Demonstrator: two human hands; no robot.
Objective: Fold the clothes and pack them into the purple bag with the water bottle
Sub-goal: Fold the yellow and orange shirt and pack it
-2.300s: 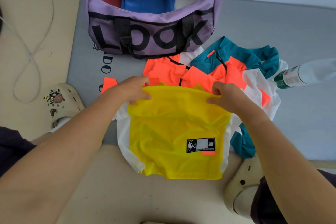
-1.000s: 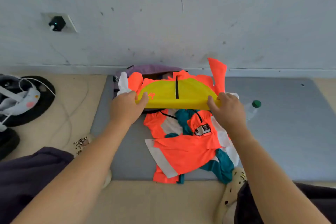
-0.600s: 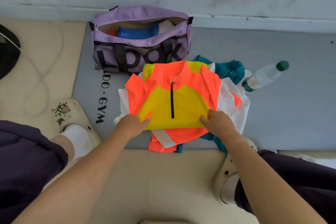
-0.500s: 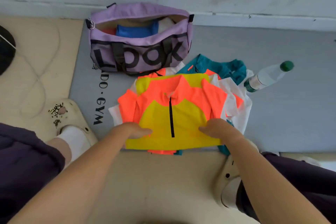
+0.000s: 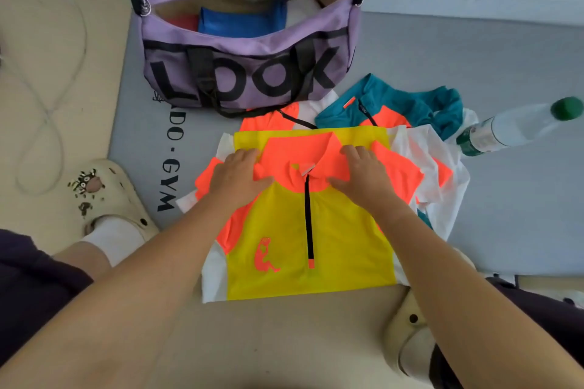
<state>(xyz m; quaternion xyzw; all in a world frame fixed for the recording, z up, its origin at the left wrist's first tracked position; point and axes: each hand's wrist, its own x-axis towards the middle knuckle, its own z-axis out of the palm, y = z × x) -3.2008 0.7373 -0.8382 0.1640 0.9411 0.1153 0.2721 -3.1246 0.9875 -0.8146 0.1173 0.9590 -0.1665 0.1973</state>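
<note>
Your grey foam gym mat (image 5: 474, 57) lies on the floor against the wall, and everything else sits relative to it. At its far left corner stands the purple fabric duffel bag (image 5: 246, 73) with black "LOOK" lettering, unzipped, a folded blue garment (image 5: 240, 20) showing inside. On the mat's near edge lies the yellow and orange zip-neck jersey (image 5: 309, 230), front up, spread over a heap of orange, white and teal clothes (image 5: 420, 123). Toward the mat's right side the clear plastic water bottle (image 5: 512, 128) with its green cap lies on its side. Your left hand (image 5: 237, 177) and right hand (image 5: 363, 174) press flat, fingers extended, on the jersey's orange shoulders, gripping nothing.
</note>
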